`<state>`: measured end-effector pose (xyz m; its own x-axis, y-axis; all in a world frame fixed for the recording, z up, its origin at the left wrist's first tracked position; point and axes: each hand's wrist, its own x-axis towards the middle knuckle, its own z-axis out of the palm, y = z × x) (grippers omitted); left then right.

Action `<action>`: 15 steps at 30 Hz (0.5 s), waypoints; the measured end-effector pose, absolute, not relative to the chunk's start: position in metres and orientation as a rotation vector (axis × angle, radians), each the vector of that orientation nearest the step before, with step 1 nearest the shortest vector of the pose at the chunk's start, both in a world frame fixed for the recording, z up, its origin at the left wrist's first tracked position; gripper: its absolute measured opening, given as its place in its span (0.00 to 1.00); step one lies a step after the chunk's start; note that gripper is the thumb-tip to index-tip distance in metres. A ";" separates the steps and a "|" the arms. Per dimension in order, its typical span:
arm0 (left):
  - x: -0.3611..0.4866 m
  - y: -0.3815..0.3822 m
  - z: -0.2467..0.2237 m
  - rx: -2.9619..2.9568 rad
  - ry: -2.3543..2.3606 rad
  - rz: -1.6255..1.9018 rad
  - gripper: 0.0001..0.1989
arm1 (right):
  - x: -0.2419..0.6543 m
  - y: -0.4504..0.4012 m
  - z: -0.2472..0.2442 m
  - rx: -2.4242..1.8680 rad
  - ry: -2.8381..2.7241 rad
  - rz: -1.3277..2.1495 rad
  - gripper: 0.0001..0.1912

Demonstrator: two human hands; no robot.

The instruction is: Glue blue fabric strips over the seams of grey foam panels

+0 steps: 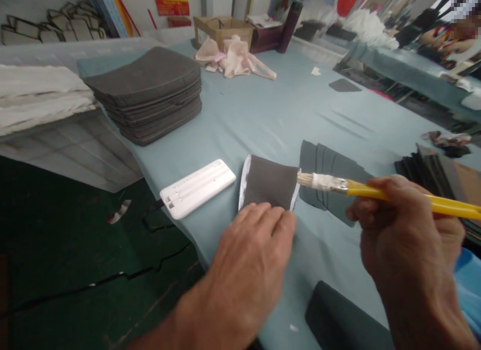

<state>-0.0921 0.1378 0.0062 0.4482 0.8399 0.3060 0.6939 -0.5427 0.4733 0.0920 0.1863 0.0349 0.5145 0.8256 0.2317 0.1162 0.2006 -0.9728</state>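
My right hand (406, 224) grips the yellow handle of a paintbrush (368, 190). The ferrule is smeared white, and the bristle tip meets the right edge of a small dark grey sheet piece (272, 182). White coating, apparently glue, lines that piece's left and right edges. Closed over the near end of the piece are the fingers of my left hand (255, 254); its thumb is hidden. Fanned-out grey pieces (334, 174) lie just behind the brush. To the left of the held piece is a white power bank (199, 187) with a black cable.
A tall stack of dark grey sheets (150, 94) stands at the back left. Behind lie pink cloth (233, 56), a cardboard box (225, 31) and a dark bottle (289, 26). More dark pieces (428, 172) are piled right. The table's left edge drops to a green floor.
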 end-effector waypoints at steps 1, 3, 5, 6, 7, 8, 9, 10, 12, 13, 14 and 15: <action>-0.100 0.150 0.014 2.395 1.265 0.684 0.20 | 0.096 0.181 0.033 -1.321 -0.919 0.611 0.08; -0.111 0.177 0.026 2.340 1.272 0.619 0.20 | 0.099 0.170 0.029 -1.363 -0.966 0.643 0.09; -0.116 0.205 0.034 2.296 1.262 0.564 0.20 | 0.093 0.159 0.024 -1.389 -1.057 0.710 0.12; -0.115 0.218 0.036 2.296 1.231 0.499 0.19 | 0.087 0.155 0.023 -1.400 -1.098 0.733 0.13; -0.113 0.229 0.037 2.290 1.199 0.440 0.18 | 0.080 0.152 0.022 -1.413 -1.137 0.761 0.14; -0.111 0.237 0.038 2.293 1.164 0.394 0.16 | 0.073 0.151 0.021 -1.421 -1.166 0.766 0.15; -0.109 0.245 0.039 2.304 1.142 0.353 0.15 | 0.066 0.152 0.020 -1.421 -1.191 0.760 0.14; -0.107 0.250 0.040 2.306 1.125 0.325 0.16 | 0.060 0.153 0.019 -1.412 -1.210 0.757 0.14; -0.105 0.256 0.041 2.289 1.094 0.302 0.18 | 0.050 0.159 0.017 -1.372 -1.234 0.767 0.13; -0.104 0.258 0.042 2.275 1.076 0.297 0.18 | 0.046 0.162 0.015 -1.350 -1.238 0.780 0.12; -0.105 0.259 0.042 2.266 1.059 0.298 0.17 | 0.043 0.165 0.013 -1.334 -1.240 0.790 0.11; -0.105 0.259 0.042 2.265 1.044 0.302 0.17 | 0.041 0.168 0.012 -1.324 -1.241 0.795 0.11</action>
